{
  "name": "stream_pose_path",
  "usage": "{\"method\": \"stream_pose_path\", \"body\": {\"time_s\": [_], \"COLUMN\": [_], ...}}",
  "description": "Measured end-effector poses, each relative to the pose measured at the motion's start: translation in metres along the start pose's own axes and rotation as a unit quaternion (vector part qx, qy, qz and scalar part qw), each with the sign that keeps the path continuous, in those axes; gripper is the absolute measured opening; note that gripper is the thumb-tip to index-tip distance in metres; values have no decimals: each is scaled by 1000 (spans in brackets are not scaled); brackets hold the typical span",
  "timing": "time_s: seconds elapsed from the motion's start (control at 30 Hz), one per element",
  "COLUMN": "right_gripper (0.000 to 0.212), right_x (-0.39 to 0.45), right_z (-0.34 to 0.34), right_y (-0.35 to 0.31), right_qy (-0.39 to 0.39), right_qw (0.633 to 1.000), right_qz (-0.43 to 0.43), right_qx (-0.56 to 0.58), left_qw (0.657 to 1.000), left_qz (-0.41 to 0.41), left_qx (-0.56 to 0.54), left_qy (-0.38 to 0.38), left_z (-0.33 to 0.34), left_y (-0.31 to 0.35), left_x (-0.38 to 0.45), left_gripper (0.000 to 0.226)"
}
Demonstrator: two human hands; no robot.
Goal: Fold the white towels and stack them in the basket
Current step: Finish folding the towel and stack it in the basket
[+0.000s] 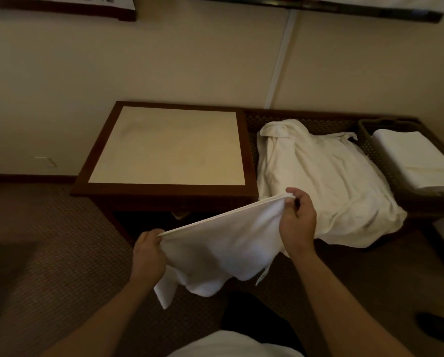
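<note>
The left hand (pixel 148 249) and right hand (pixel 297 217) are each pinching 1 corner of a white towel (pixel 223 251), pulling its top edge taut while the rest is hanging over open carpet (pixel 61 253). At 2 o'clock, folded towels (pixel 414 161) are lying in the basket (pixel 365 135), beside a crumpled pile (pixel 326 181).

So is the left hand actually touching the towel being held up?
Touching. The head view shows the left hand gripping one top corner of the held towel.
</note>
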State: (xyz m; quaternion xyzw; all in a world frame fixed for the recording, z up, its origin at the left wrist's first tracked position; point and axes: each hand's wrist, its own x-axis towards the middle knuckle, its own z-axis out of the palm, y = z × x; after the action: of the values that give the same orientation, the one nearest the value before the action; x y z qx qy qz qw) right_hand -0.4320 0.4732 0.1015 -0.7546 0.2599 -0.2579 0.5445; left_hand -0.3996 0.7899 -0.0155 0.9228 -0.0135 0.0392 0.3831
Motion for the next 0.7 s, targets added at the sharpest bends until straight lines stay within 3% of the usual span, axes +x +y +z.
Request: {"method": "stream_pose_path", "body": {"time_s": [0.1,0.2,0.37,0.5,0.57,0.7], "right_gripper": [17,20,21,20,20,21], "right_x": [8,26,64,108,142,232], "right_z": [2,6,44,77,90,129], "right_y": [10,24,31,26,23,19], "right_qy": [-34,-19,27,71,87,133], "right_qw": [999,999,999,997,996,990], "right_qz": [8,23,29,17,21,51], "right_qx": [-15,-23,-19,-4,-2,1], "left_qw": [1000,996,954,957,964,965], "left_qz": [-7,61,109,55,43,112], "left_qx": [7,68,247,235,219,228], "left_qy": [-7,-17,-131,-161,-146,-71], "left_z": [-8,-15,-13,-37,-50,-51], "left_y": [-8,-20,-30,-16,2,55], "left_x": [16,36,89,149,192,316], "left_gripper": [39,38,40,21,20,23]}}
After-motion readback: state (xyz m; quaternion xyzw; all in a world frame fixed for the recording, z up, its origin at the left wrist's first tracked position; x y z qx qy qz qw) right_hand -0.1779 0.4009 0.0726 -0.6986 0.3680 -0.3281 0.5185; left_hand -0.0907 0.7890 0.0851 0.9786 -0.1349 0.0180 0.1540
